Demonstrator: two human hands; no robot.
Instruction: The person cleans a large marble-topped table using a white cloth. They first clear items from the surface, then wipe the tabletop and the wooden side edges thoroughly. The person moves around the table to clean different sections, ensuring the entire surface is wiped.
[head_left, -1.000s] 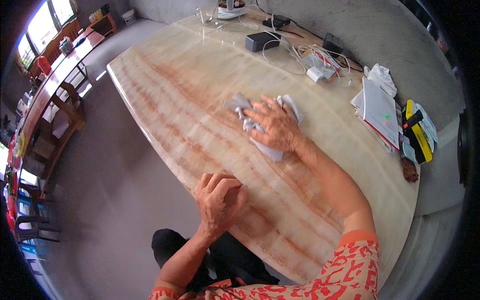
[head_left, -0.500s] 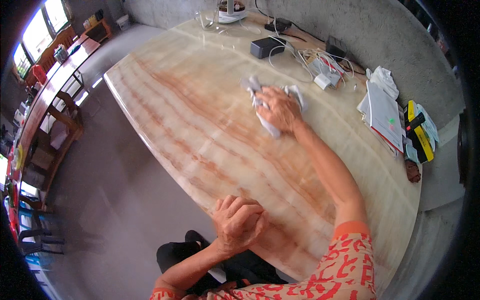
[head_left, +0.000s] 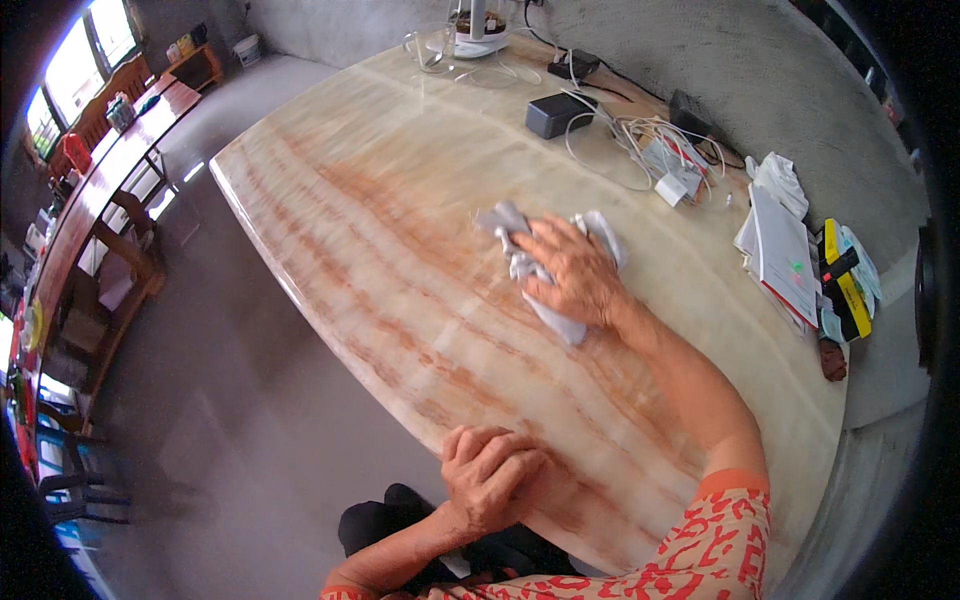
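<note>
My right hand (head_left: 572,270) presses down on a crumpled white-and-grey cloth (head_left: 560,322), its fingers bent over the folds. The cloth lies flat against the glossy marble-patterned table (head_left: 380,290), which has cream and rust-brown streaks. Part of the cloth sticks out past the fingertips, and the rest shows on both sides of the hand. At the table's near edge rests my left hand (head_left: 490,478), its fingers curled into a loose fist. Nothing shows inside it, though the palm is turned away.
Along the wall sit a dark box (head_left: 560,115), tangled white cables with a white adapter (head_left: 672,188), and a glass mug (head_left: 430,52). At the right edge are papers (head_left: 785,250), a white crumpled bag (head_left: 778,183) and a yellow-black item (head_left: 848,285). A long wooden table (head_left: 100,170) stands far left.
My right hand and the cloth have slid nearer to me across the tabletop. My left hand stays curled at the edge. The whole view has shifted slightly.
</note>
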